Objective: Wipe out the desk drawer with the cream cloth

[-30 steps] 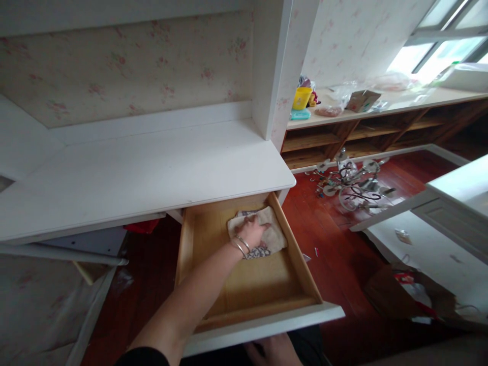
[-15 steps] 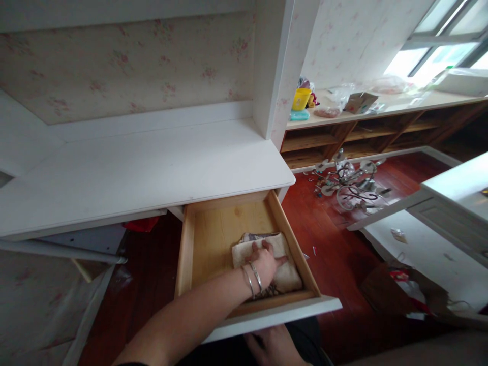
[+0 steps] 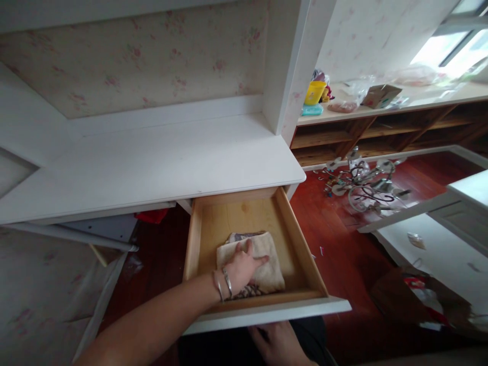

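Observation:
My left hand (image 3: 243, 265), with two silver bangles at the wrist, lies on a folded beige cloth (image 3: 268, 269) with a patterned brown-and-white side. Its fingers are spread and press the cloth flat against the bottom of a pulled-out wooden drawer (image 3: 251, 209). The cloth sits toward the front of the drawer, apart from the right wall. Below the middle of the white drawer front, my right hand (image 3: 281, 341) is close against it. Its fingers look curled in, but the drawer front hides the tips and whatever they grip.
The white desktop (image 3: 183, 157) extends above and left of the drawer. On the red wooden floor to the right lies a chandelier (image 3: 366, 185). A paper bag (image 3: 392, 300) stands near a white furniture piece (image 3: 427, 249). A yellow bucket (image 3: 314, 93) rests on the low shelf unit.
My left hand has slid the cloth leftward across the drawer bottom, away from the right wall. My right hand stays at the drawer front. The view has shifted slightly left.

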Demonstrator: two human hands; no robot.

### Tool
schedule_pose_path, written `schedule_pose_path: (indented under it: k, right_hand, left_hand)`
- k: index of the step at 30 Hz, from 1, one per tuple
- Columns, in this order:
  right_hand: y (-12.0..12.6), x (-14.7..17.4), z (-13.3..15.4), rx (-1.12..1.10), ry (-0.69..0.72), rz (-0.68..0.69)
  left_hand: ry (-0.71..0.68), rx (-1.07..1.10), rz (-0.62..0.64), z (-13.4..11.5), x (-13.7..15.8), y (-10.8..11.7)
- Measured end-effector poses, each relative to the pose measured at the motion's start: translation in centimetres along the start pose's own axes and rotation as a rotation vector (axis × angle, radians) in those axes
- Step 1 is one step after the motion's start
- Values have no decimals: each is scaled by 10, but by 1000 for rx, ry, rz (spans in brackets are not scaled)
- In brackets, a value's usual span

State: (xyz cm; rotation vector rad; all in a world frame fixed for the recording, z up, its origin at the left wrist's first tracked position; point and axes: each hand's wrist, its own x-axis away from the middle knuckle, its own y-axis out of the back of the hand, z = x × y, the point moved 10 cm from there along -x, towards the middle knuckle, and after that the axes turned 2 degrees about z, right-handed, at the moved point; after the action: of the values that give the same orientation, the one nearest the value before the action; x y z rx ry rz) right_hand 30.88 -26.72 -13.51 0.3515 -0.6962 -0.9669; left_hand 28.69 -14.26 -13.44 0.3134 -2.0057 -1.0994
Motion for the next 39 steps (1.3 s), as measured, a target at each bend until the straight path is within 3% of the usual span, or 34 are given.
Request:
schedule_pose_path:
  k: [7,12,19,33,39]
  right_hand:
    - [-6,1,-6,6,-5,27]
    - [-8,-1,-7,2,-8,30]
    - [-9,-2,-7,3,12,-5]
    - [-5,-2,-8,4,8,-40]
    - [-9,-4,-11,-16,20,-23]
  left_hand:
    - [111,53,62,62,54,-15]
    - [114,97,57,75,67,-15]
    - [51,83,-3,86,49,-2]
    - [108,127,-52,166,-17,70]
    - [126,93,-78,173,-22,70]
